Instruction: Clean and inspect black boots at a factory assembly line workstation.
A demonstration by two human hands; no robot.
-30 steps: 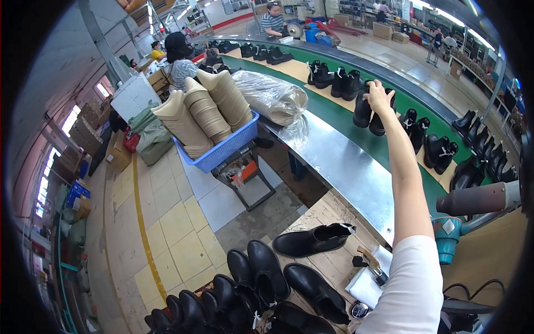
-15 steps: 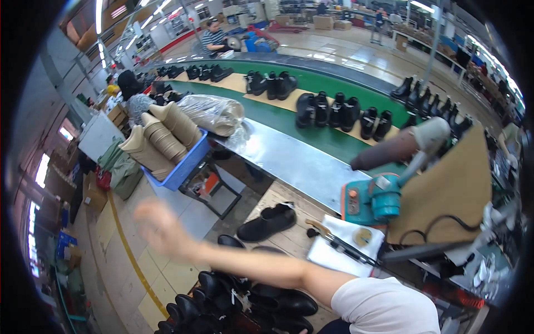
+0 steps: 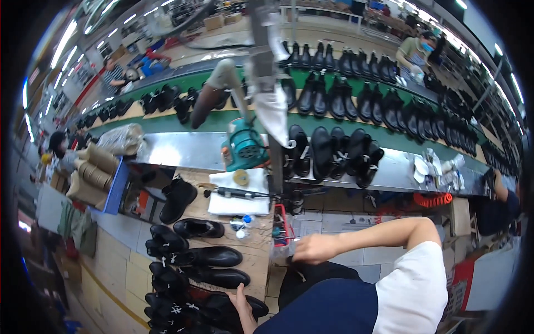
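My left hand (image 3: 241, 305) is at the lower edge, its thumb pointing up and its fingers around a black boot (image 3: 257, 305), partly hidden by the hand. Farther right, my right hand (image 3: 315, 249) is closed with the fingers curled down above my dark-clothed leg; what it holds, if anything, is too dark to make out. Left of my hands, several black boots lie packed in rows, one boot (image 3: 209, 256) pointing its toe right. A black ankle boot (image 3: 179, 199) is apart from them on the wooden bench (image 3: 255, 249).
A white cloth (image 3: 239, 207) with a dark tool lies on the bench beside a teal machine (image 3: 245, 146). Black boots (image 3: 322, 153) line the metal ledge and green conveyor. A blue crate (image 3: 115, 188) holds beige boot forms at left. Other people work around the line.
The view has swung to the right. My right arm, stretched far left before, is now bent with its hand near my leg. My left hand has come further into view.
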